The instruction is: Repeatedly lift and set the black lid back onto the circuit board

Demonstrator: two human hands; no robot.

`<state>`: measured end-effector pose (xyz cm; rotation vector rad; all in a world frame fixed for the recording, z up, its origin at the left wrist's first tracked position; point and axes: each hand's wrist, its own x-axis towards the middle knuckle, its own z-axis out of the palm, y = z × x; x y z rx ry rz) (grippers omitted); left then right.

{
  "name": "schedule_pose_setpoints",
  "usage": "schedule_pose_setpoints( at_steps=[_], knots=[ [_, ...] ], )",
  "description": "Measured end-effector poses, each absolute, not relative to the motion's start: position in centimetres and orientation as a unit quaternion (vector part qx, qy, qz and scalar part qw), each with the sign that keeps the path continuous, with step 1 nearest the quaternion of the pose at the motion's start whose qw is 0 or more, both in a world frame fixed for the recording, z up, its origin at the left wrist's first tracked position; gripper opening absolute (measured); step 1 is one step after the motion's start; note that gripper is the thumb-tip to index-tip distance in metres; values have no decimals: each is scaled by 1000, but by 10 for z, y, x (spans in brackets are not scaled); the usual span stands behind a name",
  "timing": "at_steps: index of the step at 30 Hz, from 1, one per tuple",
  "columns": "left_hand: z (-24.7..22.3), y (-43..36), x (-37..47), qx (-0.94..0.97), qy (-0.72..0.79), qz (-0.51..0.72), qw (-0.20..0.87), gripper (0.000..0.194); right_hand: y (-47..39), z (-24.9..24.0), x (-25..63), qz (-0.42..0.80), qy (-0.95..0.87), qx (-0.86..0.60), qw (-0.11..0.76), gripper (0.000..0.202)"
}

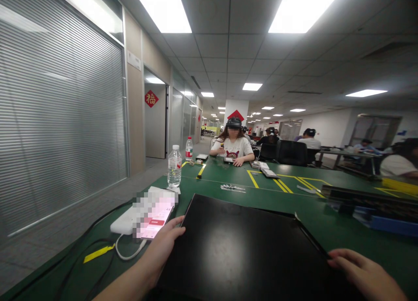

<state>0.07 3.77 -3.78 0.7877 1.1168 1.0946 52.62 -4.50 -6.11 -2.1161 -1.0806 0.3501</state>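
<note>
A large flat black panel (241, 249) lies on the green table (313, 222) in front of me. My left hand (163, 244) rests on the panel's left edge, fingers curled along it. My right hand (362, 272) lies at the panel's right edge, fingers loosely bent and touching it. A phone with a lit pink screen (153, 218) sits just left of my left hand, lying on a white power bank (126, 222) with a white cable.
Two water bottles (174, 166) stand further up the table on the left. A person (233, 146) sits at the far end. Black and blue trays (372, 207) lie on the right. Yellow tape lines mark the table. Black cables run off the left edge.
</note>
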Motion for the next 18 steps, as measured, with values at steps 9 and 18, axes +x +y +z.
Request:
schedule_pose_setpoints(
  at_steps=[9, 18],
  knots=[
    [-46, 39, 2, 387, 489, 482, 616, 61, -47, -54, 524, 129, -436, -824, 339, 45],
    [-33, 40, -6, 557, 563, 410, 452, 90, -52, -35, 497, 136, -422, -833, 331, 49]
  ],
)
